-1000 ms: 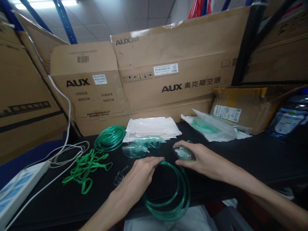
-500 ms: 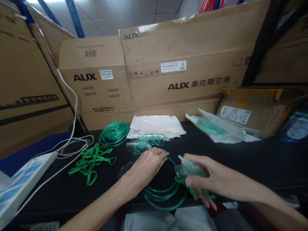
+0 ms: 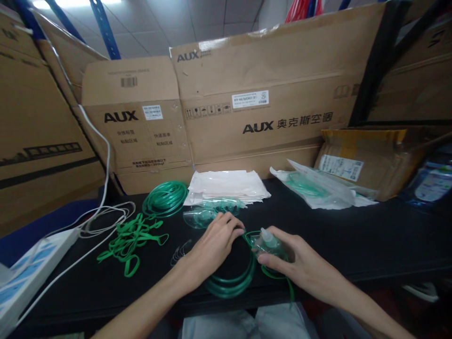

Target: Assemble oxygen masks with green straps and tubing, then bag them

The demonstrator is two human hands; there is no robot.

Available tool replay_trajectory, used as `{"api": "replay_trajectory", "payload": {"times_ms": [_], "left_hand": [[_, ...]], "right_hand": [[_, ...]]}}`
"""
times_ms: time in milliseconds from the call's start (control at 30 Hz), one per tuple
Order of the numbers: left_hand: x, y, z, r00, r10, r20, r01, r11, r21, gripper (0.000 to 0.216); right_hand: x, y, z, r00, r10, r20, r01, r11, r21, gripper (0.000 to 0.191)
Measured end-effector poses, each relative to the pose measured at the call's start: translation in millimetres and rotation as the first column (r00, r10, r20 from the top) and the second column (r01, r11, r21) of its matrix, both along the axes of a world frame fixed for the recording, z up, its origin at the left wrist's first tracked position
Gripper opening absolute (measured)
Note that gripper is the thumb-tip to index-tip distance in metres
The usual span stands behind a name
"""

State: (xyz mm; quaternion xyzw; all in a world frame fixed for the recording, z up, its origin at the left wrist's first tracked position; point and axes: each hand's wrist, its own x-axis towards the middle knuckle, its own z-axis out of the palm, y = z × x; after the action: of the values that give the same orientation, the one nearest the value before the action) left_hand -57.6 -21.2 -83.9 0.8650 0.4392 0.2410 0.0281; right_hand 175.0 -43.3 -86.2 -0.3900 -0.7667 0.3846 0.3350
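My left hand (image 3: 219, 242) is closed with its fingertips on a coil of green tubing (image 3: 231, 288) that lies near the table's front edge. In my right hand (image 3: 298, 256) is a clear green face mask (image 3: 259, 246) with a white connector (image 3: 269, 238) pointing up. A green elastic strap (image 3: 291, 294) hangs below that hand. More clear green masks (image 3: 197, 217) lie just beyond my left hand. Thin clear loops (image 3: 179, 253) rest beside my left wrist. Part of the held mask is hidden by my fingers.
Behind the masks lie stacked white pouches (image 3: 229, 182), with another tubing coil (image 3: 164, 200) to their left. Loose green straps (image 3: 129, 240) and a corded power strip (image 3: 42, 263) are at left. A filled pouch (image 3: 307, 186), a carton (image 3: 370, 160) and a blue bottle (image 3: 432, 183) are at right.
My right hand has moved left with the mask, closer to my left hand. The tubing coil has shifted left and looks more bunched. The view has shifted slightly.
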Motion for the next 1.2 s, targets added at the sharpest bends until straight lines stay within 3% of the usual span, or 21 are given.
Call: {"api": "replay_trajectory", "payload": {"times_ms": [233, 467, 600, 667, 833, 1200], "left_hand": [[-3, -1, 2.2, 0.995, -0.013, 0.094, 0.017, 0.999, -0.036, 0.01], [0, -1, 11.3, 0.982, -0.049, 0.181, 0.054, 0.998, -0.024, 0.026], [-1, -1, 11.0, 0.979, -0.031, 0.204, 0.03, 1.0, 0.004, 0.024], [-1, -1, 9.8, 0.978, -0.01, 0.208, 0.007, 1.0, 0.016, 0.022], [-1, -1, 7.5, 0.971, 0.03, 0.237, -0.038, 0.999, 0.031, 0.019], [-1, -5, 10.8, 0.971, 0.022, 0.239, -0.028, 0.999, 0.023, 0.018]], "right_hand": [[-1, 6, 0.2, 0.993, 0.11, -0.033, -0.113, 0.989, -0.095, 0.028], [10, 7, -1.4, 0.997, 0.061, 0.048, -0.057, 0.995, -0.079, 0.062], [7, 18, 9.8, 0.987, 0.158, -0.038, -0.162, 0.978, -0.134, 0.05], [2, 27, 12.0, 0.99, 0.12, -0.081, -0.13, 0.98, -0.148, 0.045], [-6, 41, 10.9, 1.0, -0.015, -0.018, 0.014, 0.999, -0.03, 0.039], [-2, 37, 15.9, 0.998, -0.061, 0.013, 0.061, 0.997, -0.045, 0.048]]}}
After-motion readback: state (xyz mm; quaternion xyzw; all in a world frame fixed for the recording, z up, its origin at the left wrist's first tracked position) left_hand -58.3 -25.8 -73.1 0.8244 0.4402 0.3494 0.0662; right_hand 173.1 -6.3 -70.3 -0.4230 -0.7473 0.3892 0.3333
